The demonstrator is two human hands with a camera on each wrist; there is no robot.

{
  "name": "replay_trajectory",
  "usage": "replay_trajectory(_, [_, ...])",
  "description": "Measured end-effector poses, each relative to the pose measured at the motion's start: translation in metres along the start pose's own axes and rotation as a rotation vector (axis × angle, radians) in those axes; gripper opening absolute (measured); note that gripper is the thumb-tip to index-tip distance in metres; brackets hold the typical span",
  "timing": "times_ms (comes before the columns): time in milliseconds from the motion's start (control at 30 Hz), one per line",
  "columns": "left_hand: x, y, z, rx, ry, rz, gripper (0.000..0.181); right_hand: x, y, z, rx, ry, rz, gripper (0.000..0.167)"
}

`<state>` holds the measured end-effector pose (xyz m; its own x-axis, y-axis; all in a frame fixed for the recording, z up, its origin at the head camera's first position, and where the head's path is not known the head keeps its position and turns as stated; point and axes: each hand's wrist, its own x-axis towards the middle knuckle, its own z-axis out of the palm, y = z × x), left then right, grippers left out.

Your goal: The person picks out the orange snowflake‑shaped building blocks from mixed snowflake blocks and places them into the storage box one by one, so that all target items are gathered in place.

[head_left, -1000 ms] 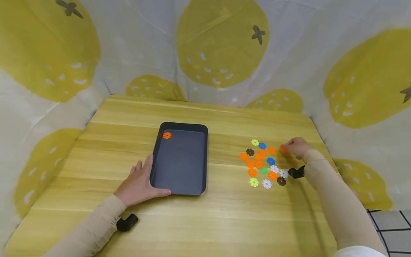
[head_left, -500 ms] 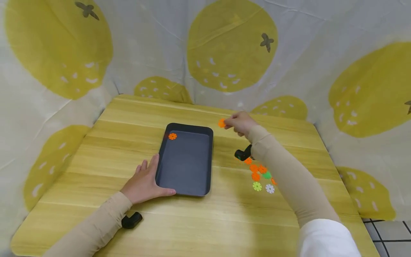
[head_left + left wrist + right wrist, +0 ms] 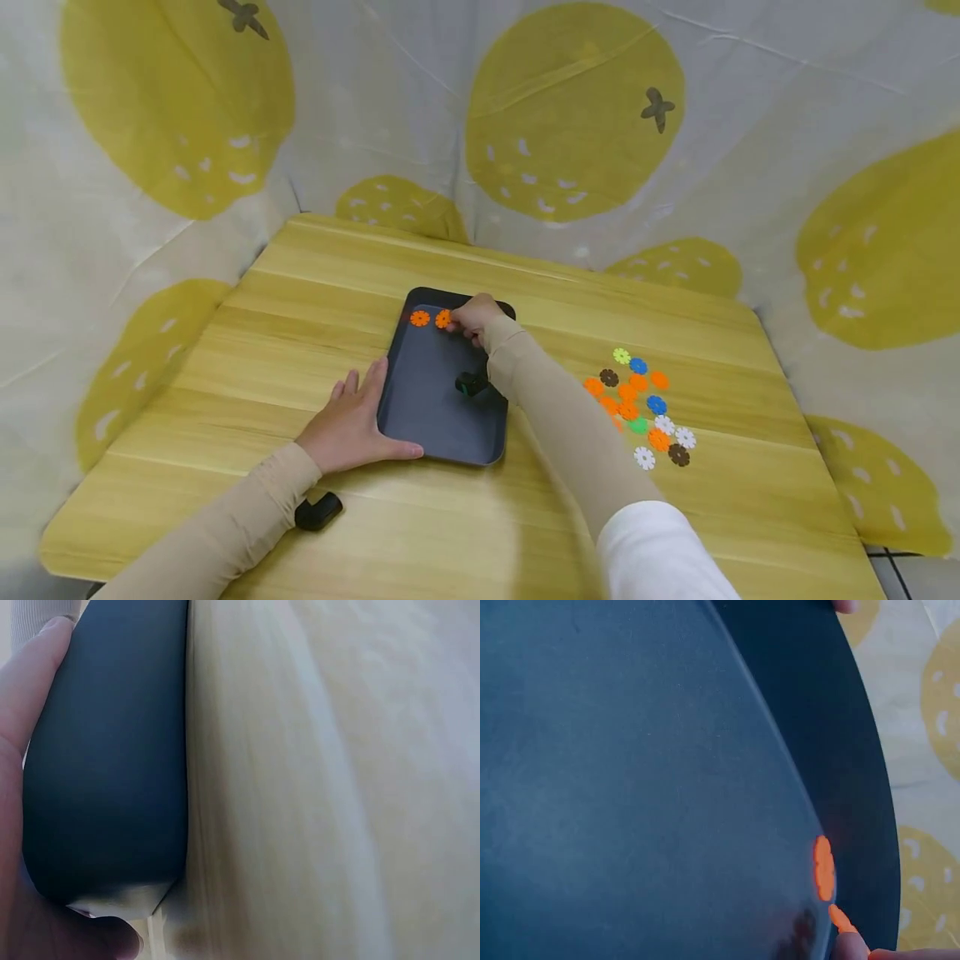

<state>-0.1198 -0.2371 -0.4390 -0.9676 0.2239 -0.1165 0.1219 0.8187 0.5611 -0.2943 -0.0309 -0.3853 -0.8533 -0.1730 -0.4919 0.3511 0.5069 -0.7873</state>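
Note:
A dark grey rectangular tray (image 3: 435,421) lies on the wooden table. My left hand (image 3: 347,429) rests at its near left corner, fingers straight along the left side and thumb along the near rim. My right hand (image 3: 480,318) is inside the tray's far end, pinching an orange notched plastic disc (image 3: 442,318) between thumb and fingertips. Beside it, another orange notched disc (image 3: 823,868) lies flat on the tray floor near the far left corner. In the right wrist view the held disc (image 3: 840,918) is tilted, and fingertips hide part of it.
Right of the tray, loose notched discs lie on the table (image 3: 750,500), among them a blue disc (image 3: 656,405), a brown disc (image 3: 678,455), a white disc (image 3: 644,458) and several orange ones. A lemon-print curtain (image 3: 390,100) hangs behind the table.
My right hand has carried an orange disc from the pile, leftward over the table, into the tray beside the first one. My left hand stays at the tray's corner.

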Motion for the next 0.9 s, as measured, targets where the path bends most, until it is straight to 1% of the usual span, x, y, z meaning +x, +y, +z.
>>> replay_trajectory(133, [0.001, 0.001, 0.0, 0.016, 0.017, 0.012, 0.148, 0.004, 0.002, 0.003, 0.021, 0.012, 0.004, 0.026])
replay_trajectory(267, [0.002, 0.001, 0.0, 0.024, 0.017, 0.006, 0.149, 0.004, 0.003, 0.005, 0.053, 0.015, 0.014, 0.026])
replay_trajectory(300, [0.002, 0.0, 0.0, 0.021, 0.017, 0.004, 0.149, 0.004, 0.003, 0.005, 0.047, 0.017, 0.012, 0.026])
replay_trajectory(433, [0.001, -0.003, 0.0, 0.009, 0.006, -0.012, 0.149, -0.001, 0.003, 0.001, 0.02, 0.016, -0.034, 0.028])
replay_trajectory(533, [0.0, -0.004, 0.001, 0.008, -0.005, -0.024, 0.15, -0.013, 0.003, -0.013, 0.001, 0.001, -0.078, 0.026])
replay_trajectory(600, [0.0, -0.004, 0.0, 0.012, -0.007, -0.024, 0.15, -0.024, 0.004, -0.031, 0.004, 0.001, -0.108, 0.023])
replay_trajectory(700, [0.001, -0.004, -0.002, 0.017, -0.007, -0.019, 0.15, -0.042, 0.015, -0.07, 0.007, 0.025, -0.136, 0.021])
replay_trajectory(800, [0.002, -0.002, -0.003, 0.022, -0.015, -0.016, 0.151, -0.058, 0.04, -0.121, -0.007, 0.071, -0.118, 0.024])
replay_trajectory(900, [0.003, 0.001, -0.003, 0.024, -0.03, -0.019, 0.152, -0.074, 0.079, -0.171, -0.069, 0.128, -0.06, 0.032])
